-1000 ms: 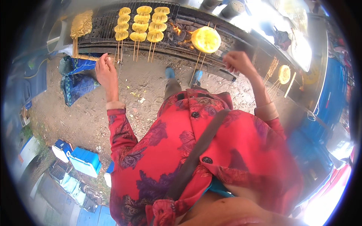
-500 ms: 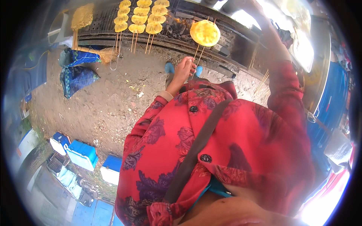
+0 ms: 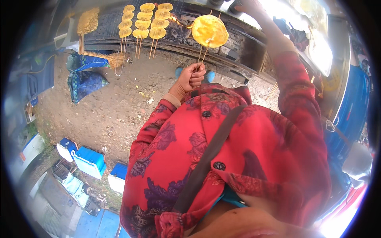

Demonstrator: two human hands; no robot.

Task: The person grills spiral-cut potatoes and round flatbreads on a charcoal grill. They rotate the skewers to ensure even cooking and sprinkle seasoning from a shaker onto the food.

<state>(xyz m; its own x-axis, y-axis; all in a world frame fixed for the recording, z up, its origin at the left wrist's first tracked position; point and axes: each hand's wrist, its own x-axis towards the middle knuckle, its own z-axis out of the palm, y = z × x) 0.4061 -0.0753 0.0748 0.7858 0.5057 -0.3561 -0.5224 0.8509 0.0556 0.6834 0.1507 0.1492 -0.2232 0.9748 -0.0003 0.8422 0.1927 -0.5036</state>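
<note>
While pinching two thin sticks (image 3: pixel 205 54) in the curled left hand (image 3: pixel 192 76), held one round yellow cake (image 3: pixel 210 31) above the coals (image 3: pixel 231 39), just right of the flames. Had the right hand (image 3: pixel 249 4) stretched to the top edge near two dark cups (image 3: pixel 216 2); could not tell whether spread or closed. Counted three rows of yellow slices (image 3: pixel 142 24) on the rack (image 3: pixel 107 31) leftward, four per row, twelve altogether; farther left, one tan bundle (image 3: pixel 87 22); on the ground, three blue-and-white coolers (image 3: pixel 90 162).
</note>
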